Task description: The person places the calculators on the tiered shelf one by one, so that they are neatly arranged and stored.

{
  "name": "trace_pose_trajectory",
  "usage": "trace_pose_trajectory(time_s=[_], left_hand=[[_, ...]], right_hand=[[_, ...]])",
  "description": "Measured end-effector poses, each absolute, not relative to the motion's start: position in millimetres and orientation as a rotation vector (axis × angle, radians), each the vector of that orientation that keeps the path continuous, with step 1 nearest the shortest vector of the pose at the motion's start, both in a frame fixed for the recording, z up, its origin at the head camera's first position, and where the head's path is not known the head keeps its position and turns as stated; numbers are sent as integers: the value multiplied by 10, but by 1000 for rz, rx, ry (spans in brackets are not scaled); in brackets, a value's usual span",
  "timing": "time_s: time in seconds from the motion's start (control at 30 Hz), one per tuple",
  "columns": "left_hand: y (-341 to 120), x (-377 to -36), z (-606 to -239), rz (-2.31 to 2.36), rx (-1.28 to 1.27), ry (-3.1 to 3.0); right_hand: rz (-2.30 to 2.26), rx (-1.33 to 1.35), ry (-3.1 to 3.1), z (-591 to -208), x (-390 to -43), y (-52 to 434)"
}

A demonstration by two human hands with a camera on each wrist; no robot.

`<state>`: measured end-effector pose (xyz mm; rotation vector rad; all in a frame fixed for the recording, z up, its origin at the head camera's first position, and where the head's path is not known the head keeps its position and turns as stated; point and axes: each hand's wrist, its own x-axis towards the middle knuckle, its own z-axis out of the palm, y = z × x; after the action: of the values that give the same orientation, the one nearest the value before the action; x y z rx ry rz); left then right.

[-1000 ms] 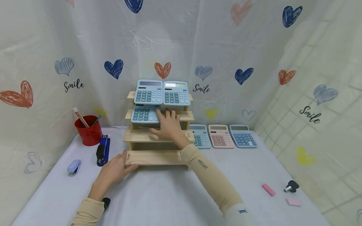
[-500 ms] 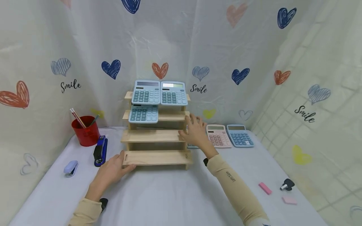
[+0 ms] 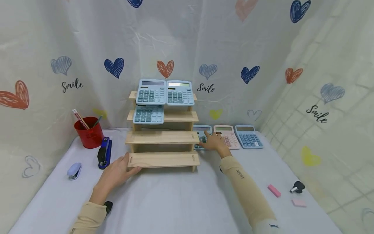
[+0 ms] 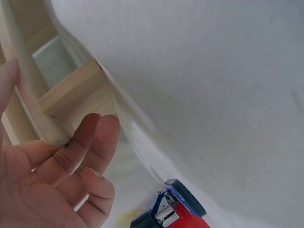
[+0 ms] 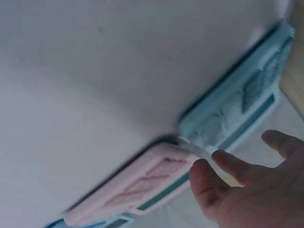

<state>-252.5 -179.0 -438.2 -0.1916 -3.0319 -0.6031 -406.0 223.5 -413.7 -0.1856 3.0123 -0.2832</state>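
A four-tier wooden shelf rack (image 3: 163, 160) stands in the middle. My left hand (image 3: 117, 170) holds the left end of its bottom board, thumb along the front; the left wrist view shows fingers (image 4: 102, 142) bent at the board end (image 4: 52, 128). Three light blue calculators sit on the upper tiers: two on top, the left one (image 3: 151, 92) and the right one (image 3: 179, 93), and one below (image 3: 148, 115). My right hand (image 3: 215, 142) reaches over a light blue calculator (image 3: 202, 128) beside the rack, fingers spread, partly covering it. In the right wrist view the fingertips stand apart from this calculator (image 5: 237, 99).
A pink calculator (image 3: 232, 141) and a blue calculator (image 3: 249, 138) stand further right. At left are a red pencil pot (image 3: 90, 135), a blue stapler (image 3: 105, 152) and a small lavender stapler (image 3: 74, 170). Pink erasers (image 3: 274, 190) and a black-and-silver item (image 3: 298, 187) lie at right.
My right hand has moved from the calculator on the second tier, right and down to the light blue one beside the rack. The left hand stays at the bottom board.
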Motion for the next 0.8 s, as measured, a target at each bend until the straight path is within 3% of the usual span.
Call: trace_pose_trajectory(time_s=[0.8], left_hand=[[-1798,-2556,-4423,-569,-178,-3004]], right_hand=[[-301,-22,2955,-4341,-4291,2031]])
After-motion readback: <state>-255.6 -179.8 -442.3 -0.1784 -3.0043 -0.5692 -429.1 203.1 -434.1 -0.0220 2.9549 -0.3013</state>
